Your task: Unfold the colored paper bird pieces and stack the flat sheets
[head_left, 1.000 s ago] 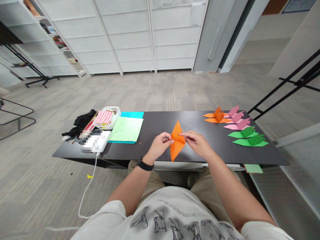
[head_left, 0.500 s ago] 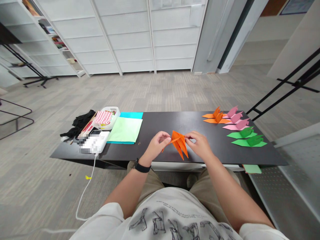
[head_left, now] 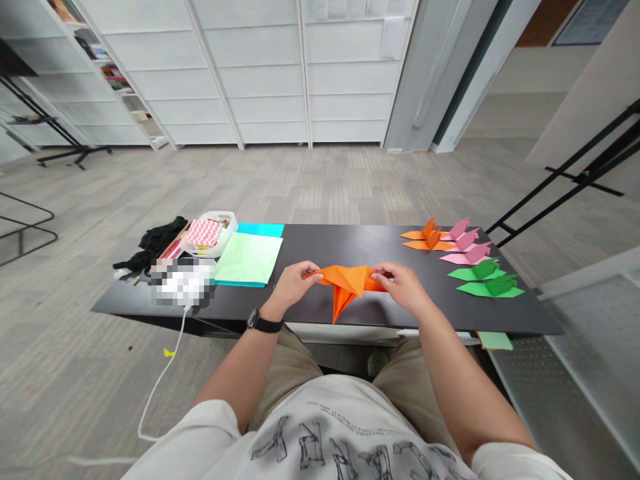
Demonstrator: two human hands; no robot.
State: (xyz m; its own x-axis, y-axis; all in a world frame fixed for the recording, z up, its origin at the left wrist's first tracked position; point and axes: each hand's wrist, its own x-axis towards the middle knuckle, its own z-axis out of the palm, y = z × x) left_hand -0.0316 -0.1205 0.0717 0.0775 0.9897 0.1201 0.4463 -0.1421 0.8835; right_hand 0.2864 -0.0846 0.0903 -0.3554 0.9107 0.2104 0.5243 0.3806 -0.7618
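Between my hands, above the front of the dark table, is an orange origami crane (head_left: 345,279) with its flaps drawn out sideways. My left hand (head_left: 294,285) pinches the flap on the left, and a dark watch sits on that wrist. Thumb and fingers of my right hand (head_left: 400,283) are closed on the opposite flap. Folded points of the paper hang down below its middle, toward me. The fingertips partly cover both ends of the paper.
To the right stand orange paper cranes (head_left: 429,237), pink ones (head_left: 466,243) and green ones (head_left: 493,279). On the left lie light green paper sheets (head_left: 249,259), a white basket (head_left: 227,230), black cloth (head_left: 159,240) and a white device with a cable (head_left: 173,360).
My hands have moved apart, the left one going left. The orange paper, narrow and hanging before, is now stretched wide between them.
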